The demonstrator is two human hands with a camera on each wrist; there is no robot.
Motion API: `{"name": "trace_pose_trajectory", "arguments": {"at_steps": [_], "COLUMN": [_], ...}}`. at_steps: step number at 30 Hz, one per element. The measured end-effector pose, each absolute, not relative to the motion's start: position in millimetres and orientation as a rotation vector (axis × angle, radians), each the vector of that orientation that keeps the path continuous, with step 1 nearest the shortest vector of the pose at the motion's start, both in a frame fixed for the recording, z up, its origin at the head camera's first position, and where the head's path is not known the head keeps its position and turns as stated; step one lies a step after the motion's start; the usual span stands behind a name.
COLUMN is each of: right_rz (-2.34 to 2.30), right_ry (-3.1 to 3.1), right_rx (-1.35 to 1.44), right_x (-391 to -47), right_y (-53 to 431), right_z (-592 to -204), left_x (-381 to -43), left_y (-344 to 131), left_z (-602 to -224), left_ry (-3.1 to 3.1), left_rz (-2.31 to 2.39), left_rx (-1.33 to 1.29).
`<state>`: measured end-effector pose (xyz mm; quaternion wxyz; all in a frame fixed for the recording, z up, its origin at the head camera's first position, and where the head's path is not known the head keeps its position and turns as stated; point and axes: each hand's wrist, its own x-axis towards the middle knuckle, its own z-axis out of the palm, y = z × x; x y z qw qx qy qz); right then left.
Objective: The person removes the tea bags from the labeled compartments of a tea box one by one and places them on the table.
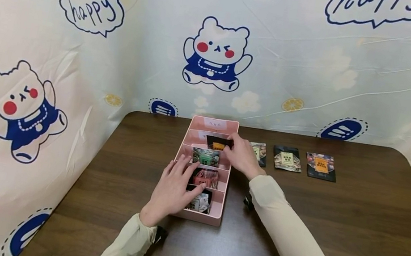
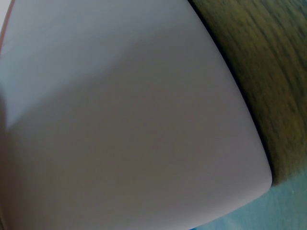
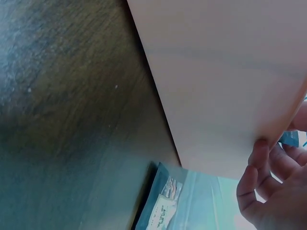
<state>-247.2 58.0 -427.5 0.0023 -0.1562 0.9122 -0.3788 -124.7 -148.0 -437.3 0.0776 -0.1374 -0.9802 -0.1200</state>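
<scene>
A pink divided box (image 1: 201, 219) stands on the table with its compartments in a row from back to front. My right hand (image 1: 243, 156) pinches a black sachet with an orange label (image 1: 219, 144) in the second compartment from the back. In the right wrist view, some fingers (image 3: 261, 155) touch the box's outer wall near its rim. My left hand (image 1: 175, 188) rests over the box's left edge with fingers spread. Near it, a green-labelled sachet (image 1: 206, 157), a red-labelled sachet (image 1: 206, 177) and a white-labelled sachet (image 1: 201, 203) sit in separate compartments. The left wrist view shows only the box wall (image 2: 134, 115) and table.
Right of the box, a sachet (image 1: 261, 153) partly behind my right hand, a pale-labelled sachet (image 1: 287, 159) and an orange-labelled sachet (image 1: 321, 166) lie in a row on the brown table (image 1: 335, 231). A printed cloth (image 1: 281, 68) hangs behind the table. Paper labels (image 1: 215, 124) mark the rear compartments.
</scene>
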Motion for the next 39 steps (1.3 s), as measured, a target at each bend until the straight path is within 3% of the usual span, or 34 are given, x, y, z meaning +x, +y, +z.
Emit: {"name": "trace_pose_trajectory", "arguments": {"at_steps": [19, 39], "right_rz": [-1.438, -1.843], "right_ry": [2.841, 2.631], "right_rx": [-0.443, -0.142], "right_x": [-245.8, -250.7], "right_y": [63.9, 69.6], "right_z": [-418.1, -412.0], "left_x": [-125.3, -125.2], "left_y": [-148.2, -148.7], "left_z": [-436.6, -436.5], "left_ry": [-2.933, -2.94], "left_rz": [-0.349, -0.357], "left_rx": [-0.418, -0.416]}}
